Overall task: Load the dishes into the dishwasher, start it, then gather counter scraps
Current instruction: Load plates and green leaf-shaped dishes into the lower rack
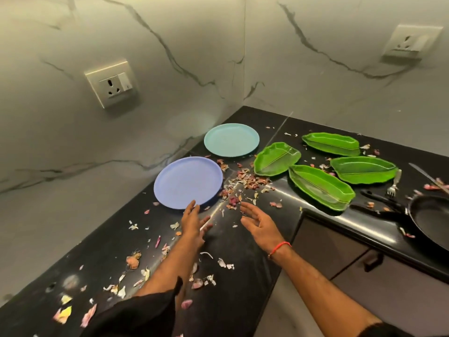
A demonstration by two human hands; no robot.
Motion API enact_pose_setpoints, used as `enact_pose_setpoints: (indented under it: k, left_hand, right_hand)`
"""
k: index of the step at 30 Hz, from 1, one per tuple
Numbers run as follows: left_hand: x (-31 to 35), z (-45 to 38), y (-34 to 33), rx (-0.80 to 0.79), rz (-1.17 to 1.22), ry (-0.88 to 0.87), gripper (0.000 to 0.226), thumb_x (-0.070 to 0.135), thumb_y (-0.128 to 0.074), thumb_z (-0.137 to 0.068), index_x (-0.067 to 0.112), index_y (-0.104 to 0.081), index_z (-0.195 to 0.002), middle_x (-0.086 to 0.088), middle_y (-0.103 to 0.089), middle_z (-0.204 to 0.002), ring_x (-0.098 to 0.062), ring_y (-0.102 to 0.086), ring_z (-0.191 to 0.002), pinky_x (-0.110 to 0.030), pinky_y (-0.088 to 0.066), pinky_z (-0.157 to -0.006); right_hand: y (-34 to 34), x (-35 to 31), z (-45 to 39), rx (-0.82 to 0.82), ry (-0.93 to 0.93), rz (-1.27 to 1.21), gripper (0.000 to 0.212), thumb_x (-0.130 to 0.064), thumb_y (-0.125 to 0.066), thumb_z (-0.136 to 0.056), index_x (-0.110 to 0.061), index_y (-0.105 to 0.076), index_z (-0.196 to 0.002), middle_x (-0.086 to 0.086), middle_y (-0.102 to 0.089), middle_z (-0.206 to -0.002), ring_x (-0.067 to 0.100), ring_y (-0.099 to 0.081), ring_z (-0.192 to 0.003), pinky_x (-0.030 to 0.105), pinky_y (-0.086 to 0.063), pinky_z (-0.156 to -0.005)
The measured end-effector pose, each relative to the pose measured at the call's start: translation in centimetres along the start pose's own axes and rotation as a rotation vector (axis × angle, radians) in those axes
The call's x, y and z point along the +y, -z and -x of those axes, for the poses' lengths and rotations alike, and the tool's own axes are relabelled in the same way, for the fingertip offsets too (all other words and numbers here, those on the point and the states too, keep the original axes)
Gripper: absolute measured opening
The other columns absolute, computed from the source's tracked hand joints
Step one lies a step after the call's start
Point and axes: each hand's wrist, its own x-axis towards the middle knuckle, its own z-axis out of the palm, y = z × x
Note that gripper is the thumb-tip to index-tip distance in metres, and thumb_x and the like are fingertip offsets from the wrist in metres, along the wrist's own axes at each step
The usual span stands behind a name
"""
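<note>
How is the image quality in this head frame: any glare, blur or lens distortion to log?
Head view: wide-angle bending bows the marble walls and the glossy black counter; bright glare streaks run along the counter's edge near the black frying pan; the onion-peel scraps at centre are sharp, those bottom left are smeared; the left hand is slightly motion-blurred, the right hand clearer.

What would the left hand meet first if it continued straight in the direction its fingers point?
Probably the near rim of the purple plate: the left hand has its fingertips already at that edge, though its height is unclear.
</note>
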Motion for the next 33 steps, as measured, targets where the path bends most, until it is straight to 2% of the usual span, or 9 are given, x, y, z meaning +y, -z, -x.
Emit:
enact_pose_setpoints:
  k: [4,8,11,16,18,24,27,31,33]
  left_hand:
    - [1.0,-1.9,-1.1,0.03,0.151,0.037,0.05,0.02,-0.057,-0.101,0.034,-0.041,-0.147,-0.009,-0.048,-0.145,-0.033,-0.066,-0.104,-0.048,-0.054,-0.092]
    - [2.2,-3.4,-1.8,0.257,0.25,0.117,0.052,0.026,-0.079,-0.085,0.019,-0.051,-0.128,-0.013,-0.066,-0.113,-0.025,-0.072,-0.08,-0.044,-0.061,-0.068]
    - [2.8,-4.6,-2.0,0.234,0.23,0.194,0.042,0.029,-0.074,-0.089,0.015,-0.059,-0.126,-0.004,-0.066,-0.093,-0.014,-0.063,-0.068,-0.039,-0.053,-0.053]
    - [4.1,-3.9,-3.3,0.295,0.191,0.084,0.031,0.018,-0.05,-0.095,0.015,-0.055,-0.125,-0.007,-0.06,-0.092,-0.012,-0.055,-0.065,-0.042,-0.061,-0.07]
    - [3.8,-1.9,-3.9,0.279,0.228,0.045,0.032,0.016,-0.05,-0.089,0.011,-0.058,-0.12,-0.009,-0.06,-0.09,-0.013,-0.057,-0.065,-0.039,-0.06,-0.066]
    - [-2.2,5.3,-5.1,0.016,0.132,0.118,0.008,0.012,-0.051,-0.081,0.011,-0.058,-0.086,-0.006,-0.055,-0.064,-0.017,-0.053,-0.053,-0.027,-0.048,-0.052]
    - [-5.9,8.8,-6.0,-0.218,-0.031,0.186,0.012,0.016,-0.05,-0.085,0.013,-0.057,-0.075,-0.002,-0.047,-0.05,-0.014,-0.045,-0.041,-0.025,-0.04,-0.051]
    - [-9.1,10.9,-7.2,-0.619,-0.913,0.006,0.076,0.061,-0.033,-0.101,0.008,-0.07,-0.06,-0.001,-0.036,-0.044,-0.014,-0.037,-0.041,-0.02,-0.033,-0.043]
    - [-10.3,11.7,-8.2,-0.731,-1.026,0.046,0.091,0.075,-0.02,-0.094,0.007,-0.07,-0.06,-0.002,-0.038,-0.048,-0.014,-0.038,-0.041,-0.019,-0.033,-0.041]
  right_hand:
    - [0.7,0.8,0.3,-0.01,-0.026,0.022,0.045,-0.006,-0.057,-0.096,-0.026,-0.053,-0.135,-0.004,-0.06,-0.132,0.0,-0.063,-0.11,0.029,-0.047,-0.104]
    - [2.0,1.5,1.0,0.035,-0.056,0.048,0.043,-0.011,-0.059,-0.096,-0.038,-0.054,-0.129,-0.008,-0.062,-0.129,0.002,-0.064,-0.108,0.032,-0.049,-0.102]
    - [2.6,1.6,1.2,0.075,-0.069,0.033,0.043,-0.011,-0.059,-0.096,-0.034,-0.053,-0.132,-0.007,-0.063,-0.127,0.004,-0.065,-0.107,0.03,-0.051,-0.099]
    - [3.2,1.7,1.1,0.112,-0.065,0.001,0.043,-0.014,-0.06,-0.096,-0.032,-0.053,-0.134,-0.007,-0.064,-0.126,0.003,-0.065,-0.107,0.033,-0.051,-0.1]
    - [3.4,1.6,1.1,0.142,-0.061,-0.042,0.042,-0.017,-0.061,-0.096,-0.035,-0.052,-0.133,-0.008,-0.065,-0.125,0.005,-0.065,-0.108,0.036,-0.052,-0.099]
    - [4.4,-0.3,1.8,0.243,-0.088,-0.358,0.055,-0.032,-0.064,-0.092,-0.036,-0.037,-0.14,-0.011,-0.064,-0.117,0.023,-0.068,-0.104,0.047,-0.057,-0.087]
    - [5.7,-0.7,2.0,0.412,-0.033,-0.473,0.038,-0.019,-0.069,-0.089,-0.025,-0.053,-0.123,-0.001,-0.071,-0.109,0.017,-0.07,-0.093,0.047,-0.058,-0.079]
    - [10.5,0.4,4.6,0.786,0.054,-0.485,0.014,-0.002,-0.073,-0.082,-0.009,-0.069,-0.094,-0.006,-0.073,-0.08,0.008,-0.067,-0.071,0.035,-0.051,-0.075]
    - [13.7,0.9,7.7,0.868,0.06,-0.453,0.016,0.0,-0.072,-0.084,-0.006,-0.069,-0.099,0.0,-0.073,-0.086,0.016,-0.067,-0.077,0.035,-0.054,-0.076]
